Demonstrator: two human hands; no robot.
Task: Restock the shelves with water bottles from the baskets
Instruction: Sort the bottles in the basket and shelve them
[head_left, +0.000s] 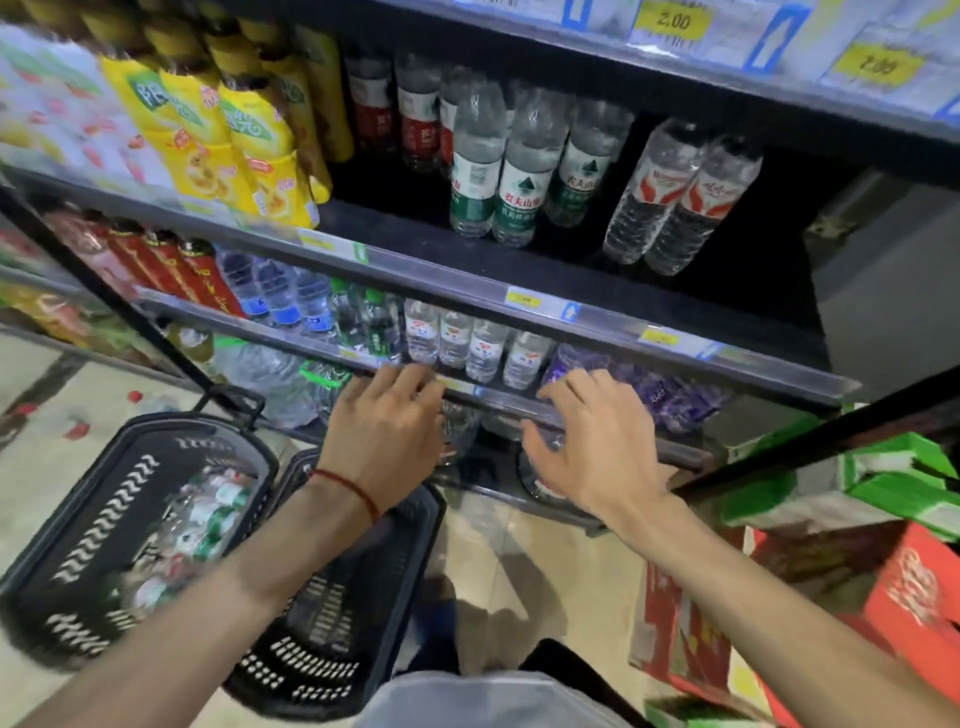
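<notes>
My left hand (384, 426) reaches to the front edge of the low shelf (519, 402), its fingers stretched toward a row of small clear water bottles (470, 345). A clear water bottle (460, 431) shows under its palm on the thumb side. My right hand (592, 447) is spread over another clear water bottle (540, 475), thumb lying across it, with its round end facing me. Two black baskets stand on the floor at the left: the left basket (104, 519) holds several small bottles, while the right basket (358, 618) looks nearly bare.
Purple-labelled bottles (670, 395) fill the low shelf's right end. The upper shelf (415, 265) carries green-labelled water bottles (519, 171) and yellow drinks (244, 145). Large jugs (270, 379) stand at the bottom left. Red and green cartons (883, 571) crowd the floor at right.
</notes>
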